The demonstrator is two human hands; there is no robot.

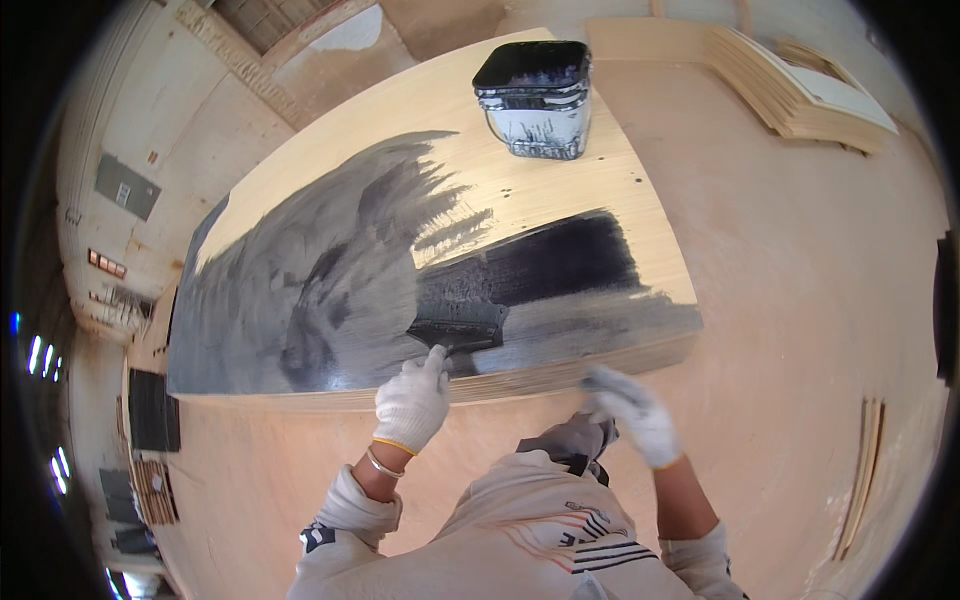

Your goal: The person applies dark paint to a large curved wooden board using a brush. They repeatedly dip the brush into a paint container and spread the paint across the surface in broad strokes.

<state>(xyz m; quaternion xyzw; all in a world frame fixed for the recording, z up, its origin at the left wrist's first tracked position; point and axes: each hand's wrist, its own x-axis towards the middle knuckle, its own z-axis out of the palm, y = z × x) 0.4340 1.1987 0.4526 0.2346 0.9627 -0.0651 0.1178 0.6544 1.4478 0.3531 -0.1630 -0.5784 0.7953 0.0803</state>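
Observation:
My left hand (412, 397), in a white knit glove, grips the handle of a wide, paint-blackened brush (461, 326). The brush lies against the top panel of a stack of wood sheets (555, 184). Grey-black paint (247, 315) covers much of the panel's left and near side. A darker wet band (562, 259) runs right from the brush, and bare pale wood shows beyond it. My right hand (634, 416), in a glove with dark stains, hovers blurred off the near edge of the stack; nothing shows in its grasp.
A white pail (536, 105) smeared with black paint stands on the panel's far right part. Another stack of panels (810, 97) lies on the floor at the back right. Thin wood strips (862, 480) rest on the floor at right. Dark panels (154, 409) stand at far left.

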